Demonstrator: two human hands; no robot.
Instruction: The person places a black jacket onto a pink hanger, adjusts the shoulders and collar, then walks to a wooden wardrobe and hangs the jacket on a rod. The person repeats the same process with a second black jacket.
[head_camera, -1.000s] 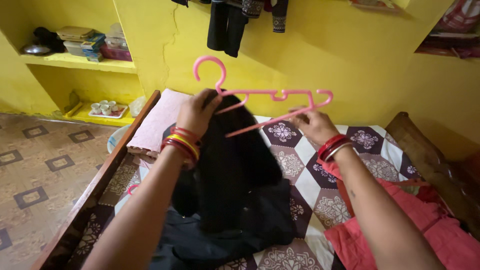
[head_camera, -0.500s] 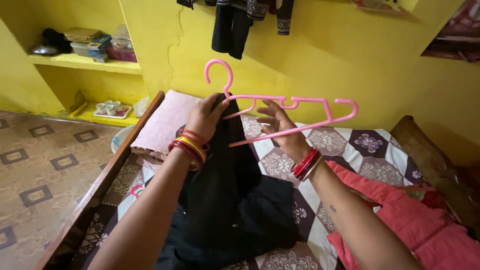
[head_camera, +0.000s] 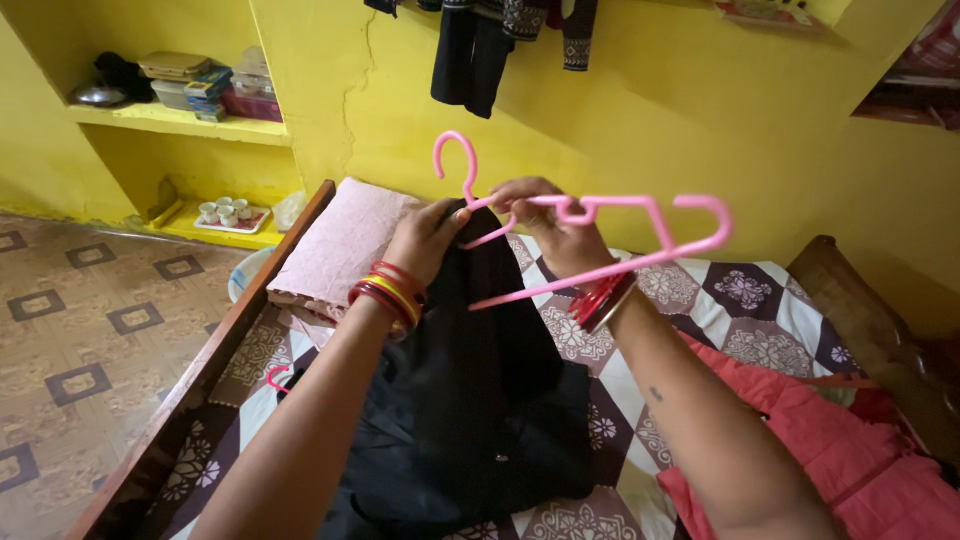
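Hanger (head_camera: 590, 235) above garment (head_camera: 480, 390) on bed (head_camera: 740, 300)

Pink plastic hanger (head_camera: 590, 232): thin, hooked at top, notched along upper bar, held in air above head end of bed, tilted, hook at left. Black garment (head_camera: 480, 380): dark fabric, top pinched up at hanger's left end, rest hanging down and pooling crumpled on bed's near left part.
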